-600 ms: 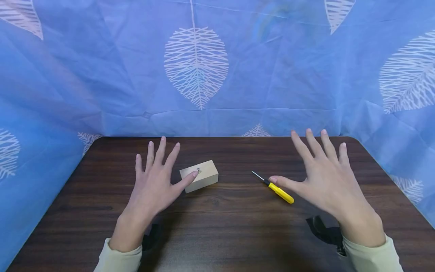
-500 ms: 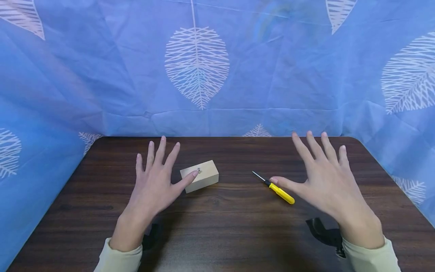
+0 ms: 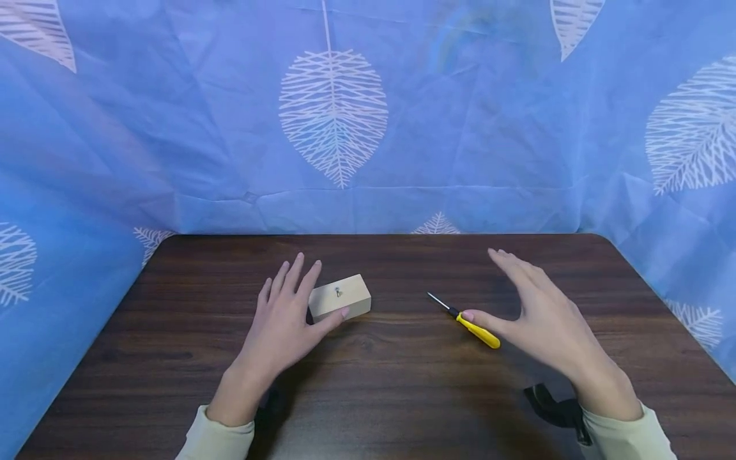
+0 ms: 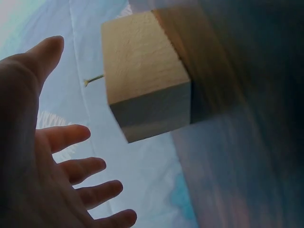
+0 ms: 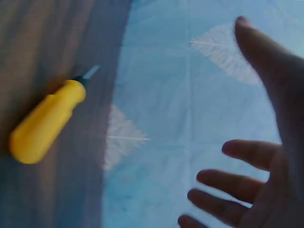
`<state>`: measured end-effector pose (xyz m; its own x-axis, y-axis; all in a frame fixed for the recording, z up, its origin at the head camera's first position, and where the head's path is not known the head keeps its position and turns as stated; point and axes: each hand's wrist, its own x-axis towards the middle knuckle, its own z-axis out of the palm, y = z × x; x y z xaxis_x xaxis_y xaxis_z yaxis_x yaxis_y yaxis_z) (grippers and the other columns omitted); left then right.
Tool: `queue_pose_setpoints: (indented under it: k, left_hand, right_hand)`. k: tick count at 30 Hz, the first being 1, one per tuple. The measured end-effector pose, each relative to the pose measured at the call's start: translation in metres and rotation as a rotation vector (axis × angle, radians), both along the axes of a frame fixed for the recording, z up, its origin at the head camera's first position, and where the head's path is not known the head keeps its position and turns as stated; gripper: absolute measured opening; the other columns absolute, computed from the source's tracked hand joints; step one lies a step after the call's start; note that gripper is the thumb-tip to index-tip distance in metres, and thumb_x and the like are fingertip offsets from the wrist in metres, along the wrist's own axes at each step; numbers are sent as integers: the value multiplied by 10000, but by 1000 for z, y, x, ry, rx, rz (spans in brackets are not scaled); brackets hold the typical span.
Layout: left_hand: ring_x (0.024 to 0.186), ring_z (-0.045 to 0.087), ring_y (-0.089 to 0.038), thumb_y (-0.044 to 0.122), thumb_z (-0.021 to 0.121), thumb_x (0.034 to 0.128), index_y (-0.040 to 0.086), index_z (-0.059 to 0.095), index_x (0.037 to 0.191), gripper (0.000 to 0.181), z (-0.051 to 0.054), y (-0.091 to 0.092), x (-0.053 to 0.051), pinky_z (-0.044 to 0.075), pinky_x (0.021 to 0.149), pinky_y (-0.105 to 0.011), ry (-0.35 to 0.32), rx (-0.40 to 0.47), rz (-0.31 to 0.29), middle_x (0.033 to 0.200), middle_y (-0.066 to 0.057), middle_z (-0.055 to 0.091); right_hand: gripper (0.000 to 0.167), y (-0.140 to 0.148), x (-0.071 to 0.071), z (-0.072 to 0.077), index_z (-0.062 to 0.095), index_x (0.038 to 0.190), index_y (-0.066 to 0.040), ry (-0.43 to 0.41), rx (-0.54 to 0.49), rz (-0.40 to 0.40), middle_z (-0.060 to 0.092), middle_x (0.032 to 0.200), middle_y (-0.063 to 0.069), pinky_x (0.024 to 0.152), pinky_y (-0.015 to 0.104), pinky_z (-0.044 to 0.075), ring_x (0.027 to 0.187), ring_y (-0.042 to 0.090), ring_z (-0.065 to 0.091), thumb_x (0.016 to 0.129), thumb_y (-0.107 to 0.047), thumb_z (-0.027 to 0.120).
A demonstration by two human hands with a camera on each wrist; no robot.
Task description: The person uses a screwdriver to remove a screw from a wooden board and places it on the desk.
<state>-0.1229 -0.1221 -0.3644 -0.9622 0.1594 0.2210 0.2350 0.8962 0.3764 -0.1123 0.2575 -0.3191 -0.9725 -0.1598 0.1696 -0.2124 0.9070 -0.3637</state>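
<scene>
A pale wooden block (image 3: 345,296) lies on the table, with a small screw (image 3: 338,292) standing up from its top. My left hand (image 3: 282,332) hovers at the block's left side, fingers spread and thumb in front of it; the left wrist view shows a gap between hand and block (image 4: 142,61). The yellow screwdriver (image 3: 479,331) lies to the right, its tip towards the back left. Above its handle is the thumb of my right hand (image 3: 552,326), which holds nothing; in the right wrist view the screwdriver (image 5: 45,123) lies apart from the fingers.
The dark wood table (image 3: 402,396) ends at a straight back edge. Behind it and at both sides hangs a blue cloth (image 3: 460,128) with white leaf patterns. Black straps (image 3: 554,409) show by the wrists.
My left hand has moved right and nearer the block, its thumb now at the front side. My right hand has turned, its fingers closer together and lower. Block and screwdriver lie as before.
</scene>
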Motion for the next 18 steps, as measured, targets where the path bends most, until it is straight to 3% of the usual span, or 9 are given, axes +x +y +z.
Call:
queue_pose_setpoints:
  k: [7,11,14,18]
  left_hand:
    - [1550,407,-513,572,790,943,107,381,1676,960,-7,2,-3,386,1164,-752,-67,45,-2,1736,-228,343]
    - [1420,559,-506,528,811,945,85,356,1682,973,-12,2,-4,497,1092,-678,-112,93,-10,1664,-260,448]
    - [1404,583,-463,488,821,950,82,314,1697,990,-16,1,-5,520,1083,-635,-177,172,-18,1641,-261,474]
    - [1447,550,-446,405,836,954,84,267,1711,1001,-22,-2,-8,500,1109,-630,-246,300,-6,1627,-251,494]
  right_hand:
    - [929,9,-4,-32,432,1657,-284,-44,-223,32,507,1646,165,1033,735,467,1434,489,529,883,-548,871]
    - [782,12,-11,-54,507,1612,-234,-76,-279,24,557,1607,147,986,677,525,1355,455,608,949,-509,818]
    - [698,15,-14,-66,533,1589,-198,-110,-320,8,588,1578,141,992,628,556,1319,434,648,1000,-496,761]
    - [595,21,-16,-79,566,1554,-161,-142,-430,1,630,1535,123,1004,305,591,1301,270,684,1043,-419,728]
